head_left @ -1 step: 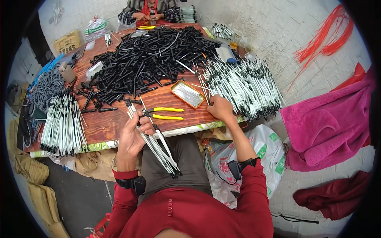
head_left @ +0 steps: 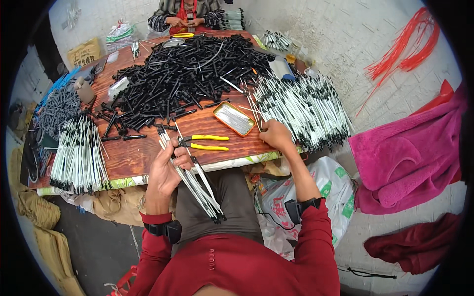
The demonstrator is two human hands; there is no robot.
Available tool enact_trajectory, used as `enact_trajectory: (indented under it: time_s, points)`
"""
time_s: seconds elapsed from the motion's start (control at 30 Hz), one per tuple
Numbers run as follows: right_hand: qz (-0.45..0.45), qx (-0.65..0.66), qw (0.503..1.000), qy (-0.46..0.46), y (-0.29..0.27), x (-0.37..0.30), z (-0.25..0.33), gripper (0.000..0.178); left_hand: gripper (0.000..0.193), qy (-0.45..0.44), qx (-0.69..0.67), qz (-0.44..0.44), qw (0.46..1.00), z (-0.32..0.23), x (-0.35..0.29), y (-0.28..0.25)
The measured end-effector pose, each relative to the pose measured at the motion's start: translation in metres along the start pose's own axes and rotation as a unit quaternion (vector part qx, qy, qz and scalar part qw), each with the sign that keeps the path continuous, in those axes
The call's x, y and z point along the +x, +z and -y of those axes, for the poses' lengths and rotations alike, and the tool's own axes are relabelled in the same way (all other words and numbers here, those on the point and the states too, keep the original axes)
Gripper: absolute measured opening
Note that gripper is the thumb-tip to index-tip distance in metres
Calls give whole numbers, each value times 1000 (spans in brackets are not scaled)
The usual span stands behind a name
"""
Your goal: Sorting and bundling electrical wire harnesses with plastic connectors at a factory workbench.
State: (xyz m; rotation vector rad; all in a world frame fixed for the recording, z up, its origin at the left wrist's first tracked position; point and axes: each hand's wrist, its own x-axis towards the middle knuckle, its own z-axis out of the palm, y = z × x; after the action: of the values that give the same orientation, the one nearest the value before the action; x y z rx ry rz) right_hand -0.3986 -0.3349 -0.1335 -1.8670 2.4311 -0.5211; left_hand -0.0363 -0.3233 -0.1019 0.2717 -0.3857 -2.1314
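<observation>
My left hand [head_left: 167, 167] is closed round a small bundle of white rods with black ends [head_left: 198, 190], which slants down over my lap. At the table's right front, my right hand [head_left: 276, 134] has its fingers pinched beside a few loose thin rods. What lies between those fingertips is hidden. Just beyond it spreads a big pile of white, black-tipped rods [head_left: 303, 106]. Pliers with yellow handles [head_left: 210, 137] lie between my hands. An orange-rimmed tin [head_left: 229, 127] holds thin silvery pins or wires. Behind them rises a heap of black plastic parts [head_left: 177, 74].
Another stack of white rods [head_left: 79, 158] lies at the table's left, near grey plastic parts [head_left: 58, 111]. Across the table a person [head_left: 186, 17] works with both hands. A white plastic bag [head_left: 316, 192] stands below right; a pink towel [head_left: 410, 148] hangs at the right.
Almost nothing differs. The whole view has shifted very slightly, and both hands keep their places.
</observation>
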Motion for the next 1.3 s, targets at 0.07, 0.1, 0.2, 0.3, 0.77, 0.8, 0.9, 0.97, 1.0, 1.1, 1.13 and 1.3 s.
enact_trajectory:
  time_s: [0.07,0.1,0.2,0.3,0.77,0.8,0.9,0.97,1.0,1.1,1.13,1.3]
  points:
    - [81,72,993,43,-17,5,-14,22,17,-9,-15,12,1000,0,-4,-3]
    - [122,107,985,66,-22,8,-17,20,17,-5,-18,13,1000,1,-3,-5]
    - [116,33,990,74,-25,6,-18,17,18,-20,-19,14,1000,3,4,-9]
    - [81,-27,994,63,-22,6,-19,14,18,-26,-18,7,999,6,4,-10]
    - [-17,192,980,-44,16,-7,36,28,18,-43,-27,21,998,15,9,-23]
    - [-8,190,980,-59,18,-7,40,27,18,-40,-28,15,999,14,9,-25]
    - [12,187,978,-88,20,-7,44,25,17,-34,-30,3,999,14,10,-30]
    - [-39,154,982,-101,18,-4,43,24,17,-35,-29,-6,999,13,9,-31]
    - [-65,137,983,-108,17,-2,43,24,17,-34,-28,-10,999,12,9,-32]
    - [-113,4,991,-66,18,14,20,19,18,-39,-32,-2,999,13,11,-34]
    - [-137,-61,988,-45,20,22,14,17,18,-41,-33,2,999,13,13,-35]
    - [-134,-143,977,-85,31,44,6,16,19,-40,-25,-2,999,16,13,-35]
